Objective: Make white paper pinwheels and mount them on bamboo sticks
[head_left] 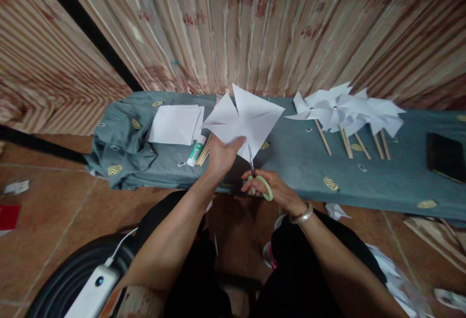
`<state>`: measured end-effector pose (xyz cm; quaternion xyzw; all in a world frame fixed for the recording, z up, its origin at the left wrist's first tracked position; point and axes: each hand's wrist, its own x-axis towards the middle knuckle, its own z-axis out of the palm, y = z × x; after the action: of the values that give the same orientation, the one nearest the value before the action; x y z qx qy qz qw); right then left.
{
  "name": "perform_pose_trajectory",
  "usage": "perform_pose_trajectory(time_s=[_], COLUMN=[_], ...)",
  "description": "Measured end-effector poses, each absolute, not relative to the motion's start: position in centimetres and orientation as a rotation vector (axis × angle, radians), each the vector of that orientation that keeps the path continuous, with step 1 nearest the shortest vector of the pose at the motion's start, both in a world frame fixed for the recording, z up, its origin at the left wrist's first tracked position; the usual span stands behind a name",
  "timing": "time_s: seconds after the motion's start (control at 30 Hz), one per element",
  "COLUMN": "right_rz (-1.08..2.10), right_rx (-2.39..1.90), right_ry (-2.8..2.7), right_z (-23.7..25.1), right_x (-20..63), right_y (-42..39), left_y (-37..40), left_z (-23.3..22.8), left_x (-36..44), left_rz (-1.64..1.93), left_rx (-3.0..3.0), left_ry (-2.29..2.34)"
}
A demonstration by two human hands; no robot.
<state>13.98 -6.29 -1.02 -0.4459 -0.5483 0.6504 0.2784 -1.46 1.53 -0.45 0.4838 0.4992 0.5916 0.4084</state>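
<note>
Your left hand [221, 155] is pinching the lower edge of a white paper square [244, 120], thumb over its front, holding the sheet up above the cloth-covered table [309, 162]. The sheet is already showing diagonal slits running in from its corners. Your right hand [271, 189] is gripping green-handled scissors [259, 178], fingers threaded through the loops, and the blades are pointing up into the paper's bottom corner just beside your left thumb. How far the blades are parted is too small to tell. Beyond your left fingers, a glue stick [195, 152] is lying beside a bundle of wooden sticks [204, 150] and a stack of white sheets [176, 125]. Well past your right fingers, finished paper pinwheels [345, 109] are resting on the cloth.
</note>
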Motion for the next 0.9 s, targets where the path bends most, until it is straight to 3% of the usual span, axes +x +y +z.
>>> perform_pose_trajectory(time_s=[0.9], right_rz=[1.715], right_rx=[-1.205], right_ry=[-1.363], right_z=[-1.9], right_x=[13.5], right_y=[-6.4], left_y=[1.7], left_z=[-0.6], left_x=[-1.8], left_rz=[1.474], left_rx=[1.269], left_ry=[1.271])
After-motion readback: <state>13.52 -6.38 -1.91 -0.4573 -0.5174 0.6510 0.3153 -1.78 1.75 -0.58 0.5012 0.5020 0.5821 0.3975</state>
